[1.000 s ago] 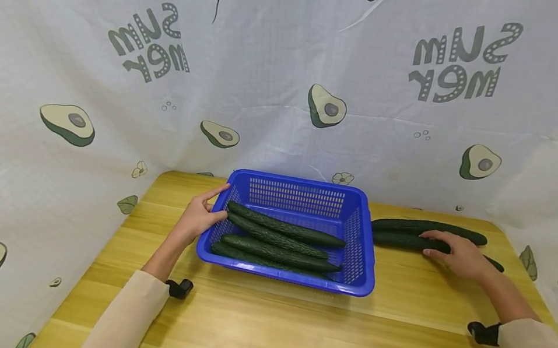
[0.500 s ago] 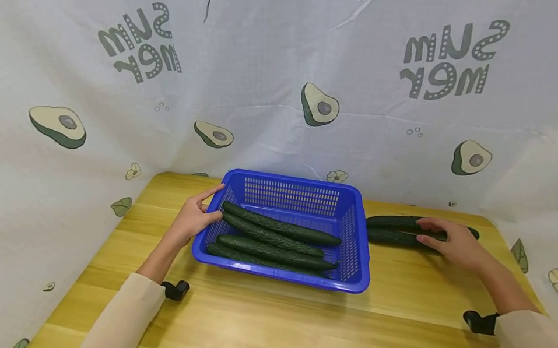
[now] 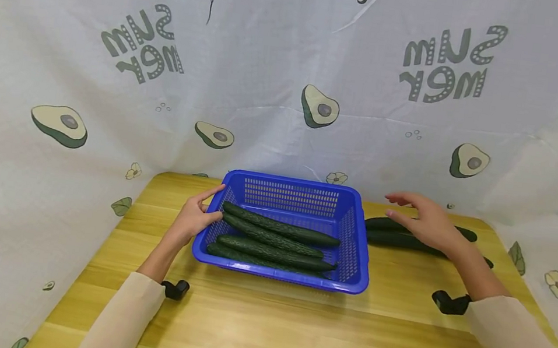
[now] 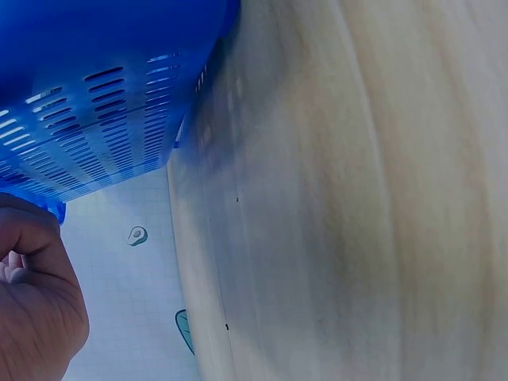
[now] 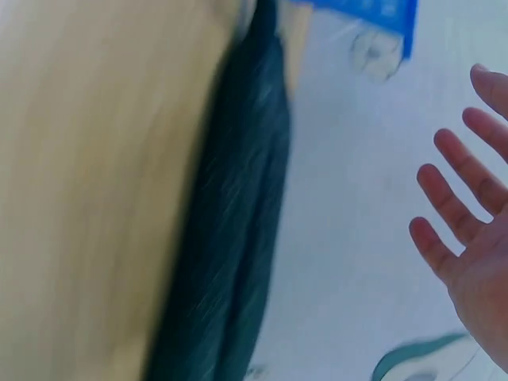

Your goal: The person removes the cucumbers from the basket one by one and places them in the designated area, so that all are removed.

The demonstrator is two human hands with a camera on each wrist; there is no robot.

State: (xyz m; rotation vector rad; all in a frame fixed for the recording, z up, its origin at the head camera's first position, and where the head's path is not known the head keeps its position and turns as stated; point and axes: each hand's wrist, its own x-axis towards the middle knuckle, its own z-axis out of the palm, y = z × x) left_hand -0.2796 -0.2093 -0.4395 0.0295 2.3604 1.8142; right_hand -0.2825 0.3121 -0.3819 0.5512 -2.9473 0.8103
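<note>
My left hand holds the left rim of a blue plastic basket, thumb over the edge and index finger along the rim. In the left wrist view that hand is bent at the rim, outside the slotted wall. Several long dark green cucumbers lie side by side in the basket. To its right, two more cucumbers rest on the table. My right hand hovers over them, holding nothing. The right wrist view shows that hand with fingers straight and spread, apart from the cucumber pair.
The wooden table carries the basket and the loose cucumbers. A white curtain with avocado prints hangs behind the table and along its sides. Black camera mounts sit on both wrists.
My right hand has left the two cucumbers on the table, rising and moving left toward the basket while its fingers straightened. My left hand stays at the basket rim.
</note>
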